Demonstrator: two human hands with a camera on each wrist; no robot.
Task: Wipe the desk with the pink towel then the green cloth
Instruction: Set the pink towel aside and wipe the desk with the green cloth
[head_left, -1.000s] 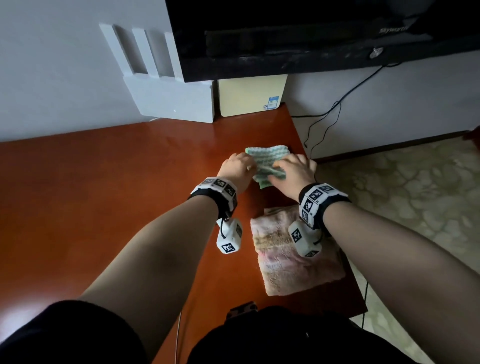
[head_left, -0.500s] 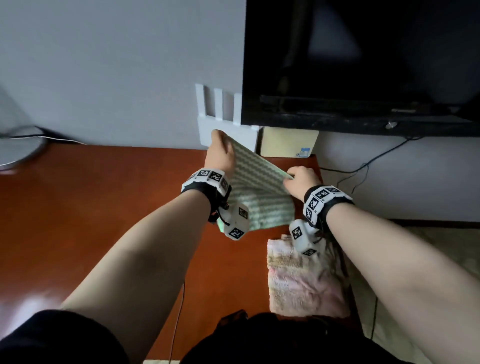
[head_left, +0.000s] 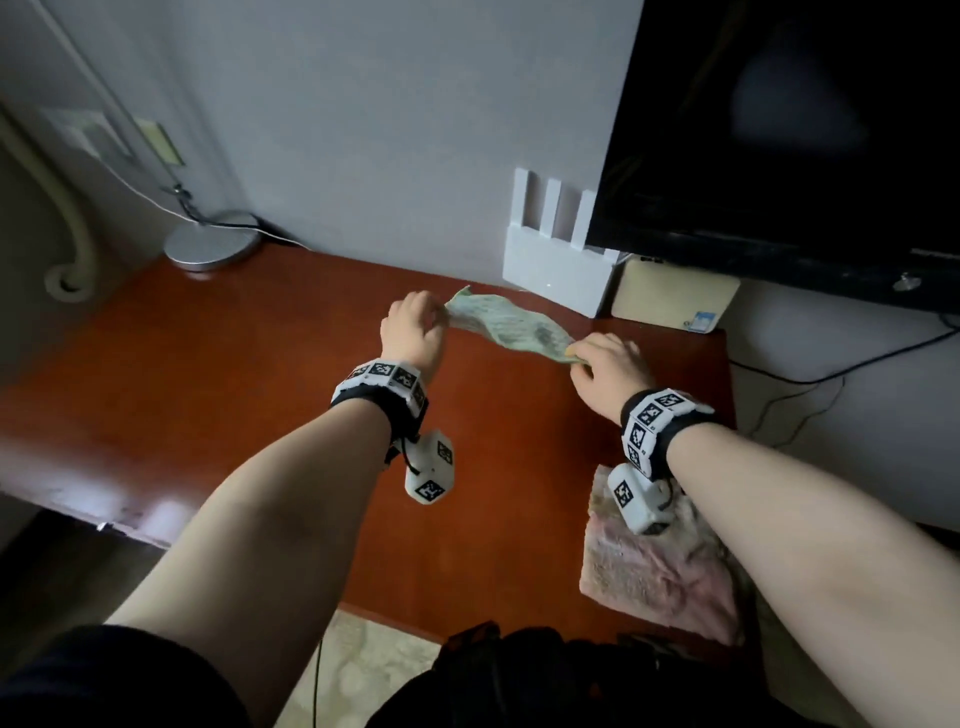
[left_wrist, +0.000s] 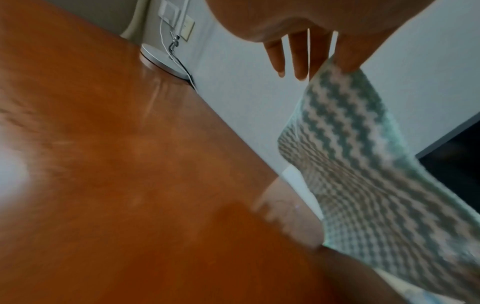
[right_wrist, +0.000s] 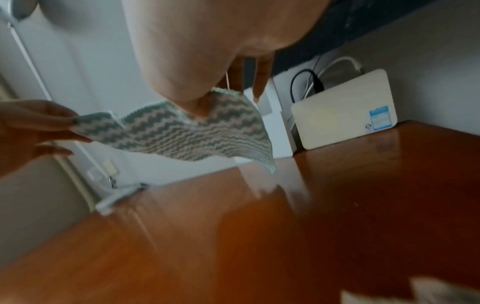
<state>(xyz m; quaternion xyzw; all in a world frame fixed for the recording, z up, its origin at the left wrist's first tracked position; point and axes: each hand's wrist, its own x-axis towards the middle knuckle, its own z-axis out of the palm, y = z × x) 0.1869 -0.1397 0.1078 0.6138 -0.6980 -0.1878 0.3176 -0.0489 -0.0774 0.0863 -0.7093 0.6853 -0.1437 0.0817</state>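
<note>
So two cloths: left hand (head_left: 413, 332) and right hand (head_left: 605, 364) each pinch one green cloth (head_left: 506, 325) corner above the desk (head_left: 208, 374). One pink towel (head_left: 660, 571) lies near the right edge.

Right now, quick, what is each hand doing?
Left hand: pinches one corner of the green cloth, other fingers loose.
Right hand: pinches the opposite corner, cloth stretched above the desk.

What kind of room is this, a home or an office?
Probably a room in a home: a wooden desk against the wall, a dark screen above it, and a white router beside a lamp base.
</note>
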